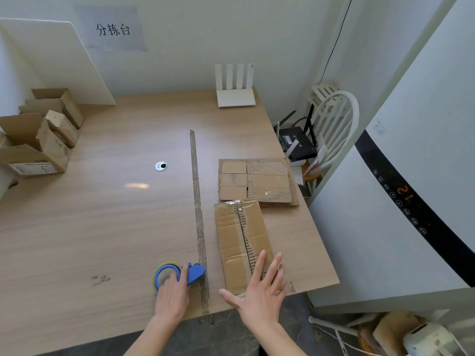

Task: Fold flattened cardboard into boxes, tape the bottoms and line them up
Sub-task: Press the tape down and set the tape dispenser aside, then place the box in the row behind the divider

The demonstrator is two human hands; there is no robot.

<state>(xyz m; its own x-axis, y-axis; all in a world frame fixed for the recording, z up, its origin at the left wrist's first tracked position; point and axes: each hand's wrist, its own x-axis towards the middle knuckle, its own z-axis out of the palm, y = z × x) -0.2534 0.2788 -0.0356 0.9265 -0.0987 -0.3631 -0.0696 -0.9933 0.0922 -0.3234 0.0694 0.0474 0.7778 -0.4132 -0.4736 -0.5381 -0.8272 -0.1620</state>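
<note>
At the far left edge of the wooden table (108, 201) stands a cluster of made-up boxes (38, 134), brown and scuffed, their top flaps standing open; the nearest one carries a white label on its side. Behind them a white board (51, 62) leans against the wall, and higher up a grey sign (113, 28) with dark characters is fixed to the wall. Toward the middle of the table a small round metal cap (161, 166) sits in the surface. Near the front edge the left hand (171, 298) rests on a blue tape dispenser (180, 274), its fingers curled over the yellow-edged roll so that it has hold of the tool. Just right of the dispenser a long narrow strip (197, 214) runs from the front edge toward the back of the table. Right of the strip lies a folded cardboard box (243, 245), bottom side up, long and narrow; its two flaps meet along a ragged centre seam where the corrugation shows, clear tape crinkles over its far end, and the surface is creased and worn. The right hand (259, 291) lies flat on the box's near end, fingers spread and straight, gripping nothing. Beyond the box, touching its far end, sits a stack of flattened cardboard (257, 181), its top sheet torn to bare ridges in places. At the back stands a white router (235, 86) with four upright antennas. Off the table's right side are a white chair (334, 129) and a tall white appliance (411, 188) with an orange display.
</note>
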